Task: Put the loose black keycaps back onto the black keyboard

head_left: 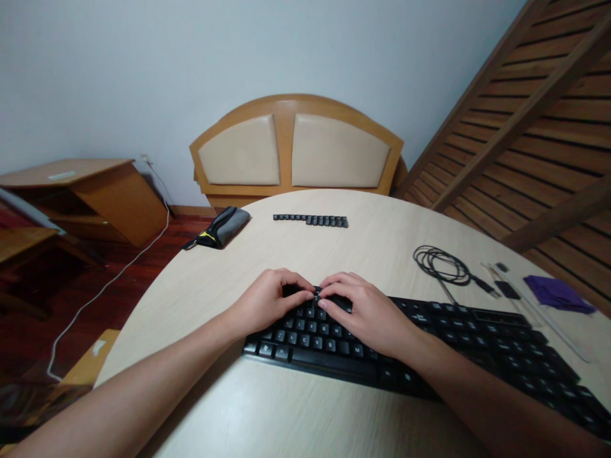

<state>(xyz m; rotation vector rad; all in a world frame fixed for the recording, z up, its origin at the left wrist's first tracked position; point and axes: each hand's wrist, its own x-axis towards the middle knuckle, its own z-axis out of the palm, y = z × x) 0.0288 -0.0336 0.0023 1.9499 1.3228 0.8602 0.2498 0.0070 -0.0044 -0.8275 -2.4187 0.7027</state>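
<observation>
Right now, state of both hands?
Left hand: curled over the keyboard; grip can't be told.
Right hand: curled, beside the left; grip can't be told.

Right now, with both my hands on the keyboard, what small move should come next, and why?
Perhaps ease your left hand and right hand slightly apart: their fingertips crowd one key on the keyboard, hiding whether it is seated.

Home interior with padded headboard [285, 143]
</observation>
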